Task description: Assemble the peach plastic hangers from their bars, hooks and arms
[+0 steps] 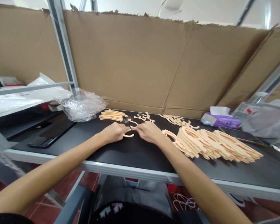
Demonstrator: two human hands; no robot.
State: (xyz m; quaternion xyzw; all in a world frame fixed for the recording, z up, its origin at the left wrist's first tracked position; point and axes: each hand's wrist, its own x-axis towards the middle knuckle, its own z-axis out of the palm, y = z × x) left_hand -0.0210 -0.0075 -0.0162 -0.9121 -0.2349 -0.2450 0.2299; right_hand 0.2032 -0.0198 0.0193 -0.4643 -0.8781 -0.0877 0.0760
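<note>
My left hand (114, 132) and my right hand (148, 131) meet above the middle of the black tabletop, both with fingers closed. A cream plastic hanger hook (128, 135) sticks out between them, its curve pointing toward me. The left fingers grip its base, and the right thumb and fingertips pinch at the same spot; the joint is mostly hidden. Just behind the fingers a second curved hook (133, 122) shows; whether it is held or lying there I cannot tell. Loose hooks (144, 117) lie behind my right hand. A neat stack of hanger pieces (111, 115) rests beyond my left hand.
Piled hanger bodies (214, 144) spread over the right side, with more loose pieces (171, 119) behind. A purple tissue pack (224, 119) and a dark tablet (242, 136) lie further right. Crumpled clear plastic (82, 105) and a dark phone (51, 132) are left. Cardboard (130, 62) walls the back.
</note>
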